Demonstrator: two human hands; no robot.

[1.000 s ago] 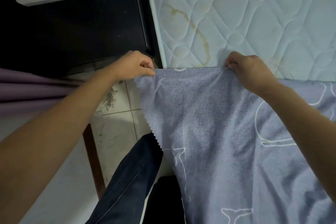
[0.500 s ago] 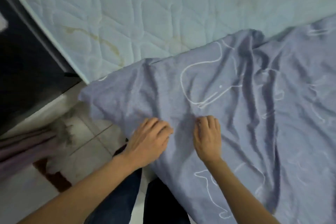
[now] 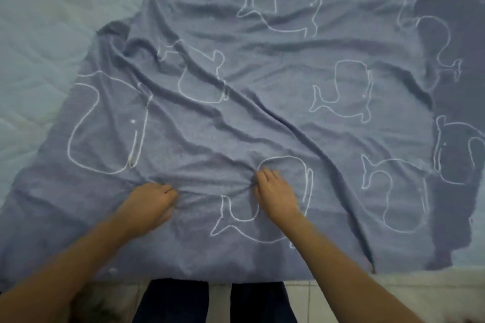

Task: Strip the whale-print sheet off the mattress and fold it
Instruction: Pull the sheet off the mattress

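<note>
Pale floor tiles run along the bottom of the head view, just below the near edge of a quilted, light-coloured mattress. The mattress lies bare only at its far left side. The rest is covered by the whale-print sheet, blue-grey, rumpled, with long creases running from the far left toward the near right.

Two hands rest on the sheet close to the near edge, a little apart. The left hand has its fingers curled tight round a bunch of cloth. The right hand has its fingers bent down into the fabric, which puckers at the tips. Short gathers run between the two grips. At least nine white whale outlines show on the sheet. Two dark trouser legs stand against the near edge.

One whale lies partly under the right hand, and several at the top and right are cut off by the frame. A darker strip of the cloth runs down the right side; whether it is a lower layer or shadow is hard to tell. The fingertips of both hands are buried in folds.
</note>
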